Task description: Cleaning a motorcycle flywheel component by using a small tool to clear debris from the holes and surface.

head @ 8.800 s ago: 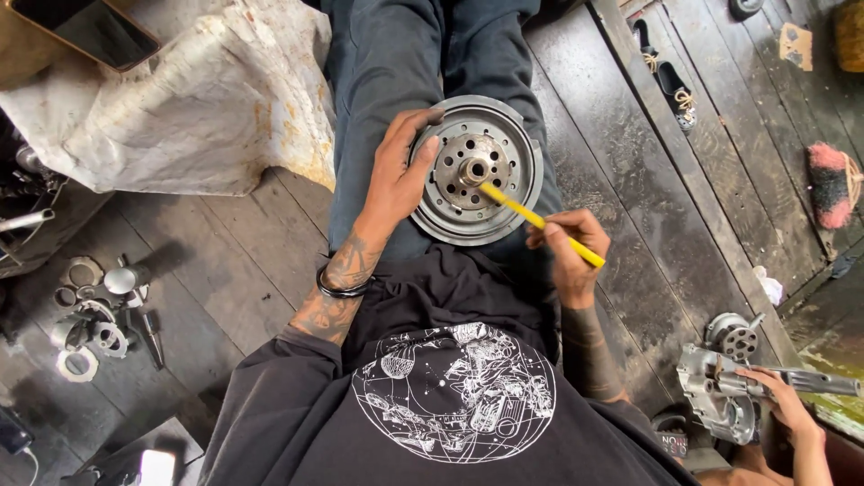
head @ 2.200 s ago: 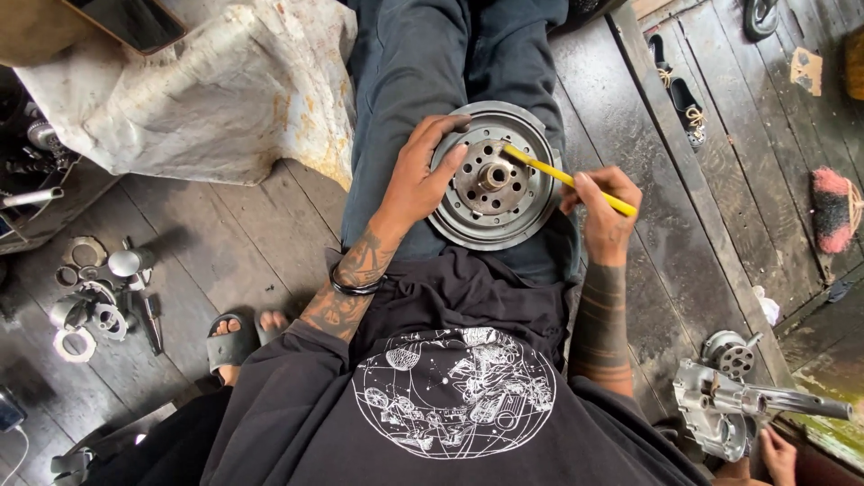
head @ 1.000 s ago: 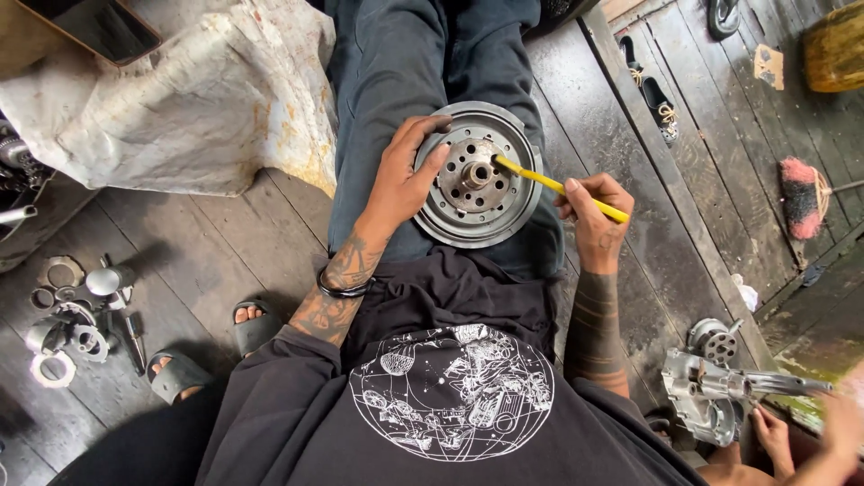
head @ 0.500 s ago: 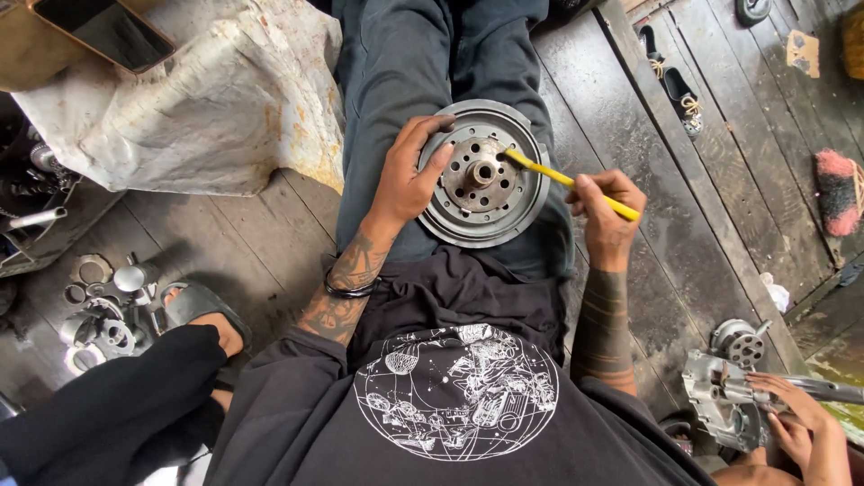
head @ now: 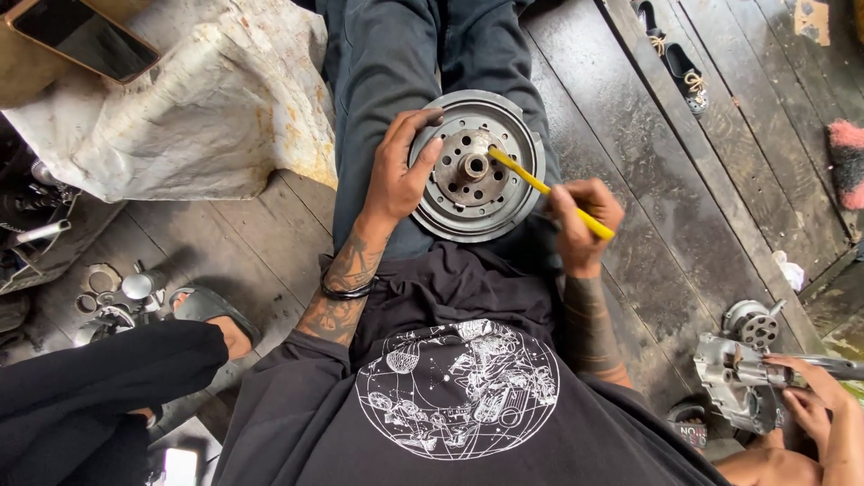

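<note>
- Starting nearest the camera, a black shirt with a white globe print (head: 457,392) fills the lower middle of the frame.
- A black-trousered leg of another person (head: 99,378) enters from the lower left, its foot in a grey sandal (head: 209,308) on the dark wooden floor (head: 261,252).
- At the lower right, a co-worker's hands (head: 810,387) are seen on a grey metal engine part (head: 742,373).
- The right hand (head: 580,225) is closed around a yellow pencil-like tool (head: 551,193), whose tip is set against the hub of the metal disc (head: 477,166).
- The disc is rested on the lap, in the upper middle of the frame, lying flat on grey trousers (head: 387,81).
- The left hand (head: 400,175) is laid over the disc's left rim, fingers curled loosely, steadying it.
- Small metal parts (head: 112,297) are scattered at the left edge.
- A dirty white sack (head: 198,108) is seen at the upper left, with a phone (head: 81,36) beyond it.
- A pair of dark shoes (head: 670,49) lies at the upper right.
</note>
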